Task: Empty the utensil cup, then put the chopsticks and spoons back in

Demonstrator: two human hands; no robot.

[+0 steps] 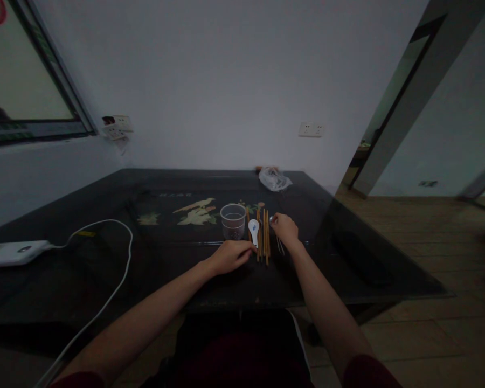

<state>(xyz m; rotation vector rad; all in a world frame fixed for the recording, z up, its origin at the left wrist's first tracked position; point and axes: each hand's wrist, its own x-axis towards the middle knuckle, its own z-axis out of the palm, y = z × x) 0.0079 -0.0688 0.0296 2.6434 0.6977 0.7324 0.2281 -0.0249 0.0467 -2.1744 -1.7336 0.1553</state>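
Note:
My left hand (233, 256) is closed, its fingertips on the handle end of a white soup spoon (253, 228) with a blue mark in its bowl. Just behind that hand stands a clear plastic cup (233, 220). Several wooden chopsticks (266, 237) lie side by side to the right of the white spoon, pointing away from me. At their right edge my right hand (286, 230) pinches a shiny metal spoon (271, 220); its thin handle shows below the fingers, and the rest is hidden by the hand.
A crumpled clear plastic bag (274, 179) lies at the back of the dark table (165, 253), by the wall. To the left, a white power bank-like device (16, 253) trails a white cable (130, 242). A dark flat object (361, 257) rests on the right.

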